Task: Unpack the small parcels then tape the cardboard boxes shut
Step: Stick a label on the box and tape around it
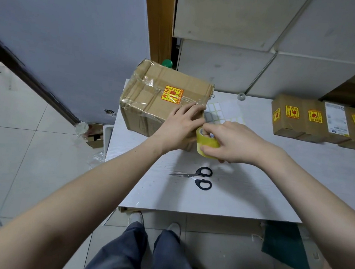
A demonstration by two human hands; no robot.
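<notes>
A large cardboard box (154, 93) with clear tape and a yellow-red fragile sticker stands at the table's far left corner. My left hand (180, 127) lies on the box's near right corner with fingers fairly straight, pressing its top edge. Beside that corner my right hand (232, 143) grips a roll of yellowish tape (206, 144), with fingers curled round it. The thumb of my left hand touches the roll's upper rim. Whether a tape strip runs from the roll to the box is hidden by my hands.
Black-handled scissors (200, 177) lie on the white table (253, 196) just in front of my hands. A row of small cardboard parcels (316, 121) with fragile stickers stands at the far right. A sheet of white labels (224, 110) lies behind my hands. Large white boxes (268, 34) are stacked behind the table.
</notes>
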